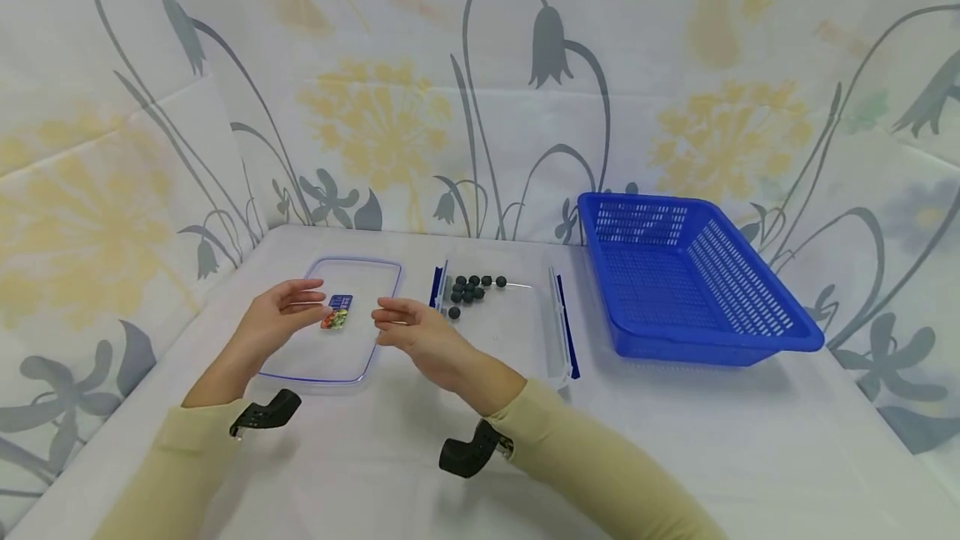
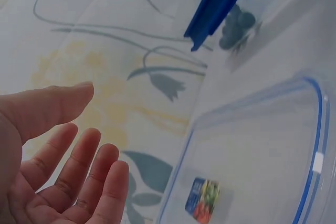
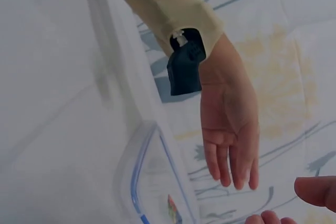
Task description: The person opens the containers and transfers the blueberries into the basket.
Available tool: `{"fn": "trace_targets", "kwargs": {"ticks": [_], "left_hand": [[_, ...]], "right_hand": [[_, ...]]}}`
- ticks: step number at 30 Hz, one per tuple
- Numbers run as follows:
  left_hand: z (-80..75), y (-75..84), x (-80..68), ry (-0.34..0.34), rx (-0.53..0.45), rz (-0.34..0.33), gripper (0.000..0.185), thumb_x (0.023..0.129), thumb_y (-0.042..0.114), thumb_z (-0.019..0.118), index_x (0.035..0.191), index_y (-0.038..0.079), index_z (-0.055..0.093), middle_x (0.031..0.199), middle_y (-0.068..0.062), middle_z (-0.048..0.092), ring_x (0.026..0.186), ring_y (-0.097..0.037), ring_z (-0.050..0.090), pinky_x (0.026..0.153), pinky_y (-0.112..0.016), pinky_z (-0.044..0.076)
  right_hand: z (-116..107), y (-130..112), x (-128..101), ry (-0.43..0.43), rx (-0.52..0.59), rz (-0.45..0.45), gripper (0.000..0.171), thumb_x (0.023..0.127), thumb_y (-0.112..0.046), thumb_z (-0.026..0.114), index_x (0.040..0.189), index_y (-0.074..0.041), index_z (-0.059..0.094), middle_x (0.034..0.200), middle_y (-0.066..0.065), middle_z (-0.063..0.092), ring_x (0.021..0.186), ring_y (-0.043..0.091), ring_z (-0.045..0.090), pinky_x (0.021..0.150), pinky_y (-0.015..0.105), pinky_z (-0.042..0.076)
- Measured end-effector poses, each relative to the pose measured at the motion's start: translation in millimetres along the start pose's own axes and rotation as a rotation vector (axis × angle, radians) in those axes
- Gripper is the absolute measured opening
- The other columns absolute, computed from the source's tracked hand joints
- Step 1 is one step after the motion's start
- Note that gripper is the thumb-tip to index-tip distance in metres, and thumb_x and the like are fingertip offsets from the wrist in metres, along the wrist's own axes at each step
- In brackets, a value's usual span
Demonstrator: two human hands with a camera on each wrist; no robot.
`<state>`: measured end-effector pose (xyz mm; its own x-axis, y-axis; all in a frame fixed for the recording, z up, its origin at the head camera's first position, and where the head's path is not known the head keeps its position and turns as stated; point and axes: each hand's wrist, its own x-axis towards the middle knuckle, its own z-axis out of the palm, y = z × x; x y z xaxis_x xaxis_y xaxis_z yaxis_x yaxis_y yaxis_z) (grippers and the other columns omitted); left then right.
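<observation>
My left hand [image 1: 281,319] hovers above the left part of a clear lid [image 1: 315,379] with a blue seal, its fingers loosely bent around nothing. A colourful label [image 1: 337,312] shows on the lid beside the fingertips. Facing it, my right hand [image 1: 427,344] is held over the lid's right edge, with nothing in its relaxed fingers. Right of that hand stands a clear container [image 1: 517,336] with blue side clips. Several dark round balls [image 1: 468,288] lie in its far left part, and a thin white stick [image 1: 519,285] points right from one of them.
A blue perforated basket [image 1: 697,340] stands on the right side of the white table [image 1: 360,473]. Flower-patterned cloth [image 1: 510,140] hangs behind and at the sides. Each wrist carries a black camera mount [image 1: 468,450].
</observation>
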<state>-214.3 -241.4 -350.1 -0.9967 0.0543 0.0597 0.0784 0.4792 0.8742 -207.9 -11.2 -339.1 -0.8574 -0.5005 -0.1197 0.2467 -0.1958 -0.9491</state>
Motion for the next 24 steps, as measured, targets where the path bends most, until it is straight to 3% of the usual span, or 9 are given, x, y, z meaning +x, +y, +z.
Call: {"fn": "trace_targets", "kwargs": {"ticks": [5,10,17,24], "left_hand": [[22.8,16.0,-0.8,-0.046,-0.060,0.048,0.055,0.090,0.022,0.064,0.135,-0.001,0.042,0.125,-0.024,0.051,0.111,-0.032,0.053,0.090,-0.035,0.046],[45.8,25.9,-2.0,-0.114,-0.132,0.051,0.055,0.089,0.022,0.065,0.134,0.001,0.042,0.126,-0.024,0.049,0.112,-0.032,0.053,0.093,-0.042,0.044],[74.6,35.6,-0.5,-0.224,-0.224,0.004,0.058,0.087,0.018,0.067,0.135,-0.001,0.040,0.128,-0.025,0.045,0.108,-0.031,0.055,0.085,-0.035,0.051],[100.8,46.6,1.3,-0.296,-0.209,-0.063,0.066,0.086,0.019,0.069,0.139,0.001,0.035,0.129,-0.021,0.045,0.106,-0.028,0.056,0.083,-0.036,0.052]], "right_hand": [[-17,-11,-2,0.012,-0.038,-0.026,0.048,0.088,0.010,0.052,0.134,0.006,0.041,0.125,0.020,0.050,0.120,0.031,0.046,0.101,0.033,0.038],[-34,-19,-7,0.033,-0.069,-0.053,0.046,0.089,0.009,0.051,0.134,0.006,0.040,0.127,0.023,0.047,0.118,0.031,0.047,0.102,0.034,0.037],[-59,-29,-10,0.090,-0.078,-0.087,0.045,0.088,0.011,0.050,0.132,0.010,0.039,0.128,0.028,0.044,0.122,0.037,0.042,0.103,0.036,0.034],[-83,-40,-11,0.182,-0.113,-0.118,0.043,0.088,0.011,0.050,0.130,0.011,0.042,0.125,0.028,0.046,0.119,0.034,0.044,0.103,0.036,0.035]]}}
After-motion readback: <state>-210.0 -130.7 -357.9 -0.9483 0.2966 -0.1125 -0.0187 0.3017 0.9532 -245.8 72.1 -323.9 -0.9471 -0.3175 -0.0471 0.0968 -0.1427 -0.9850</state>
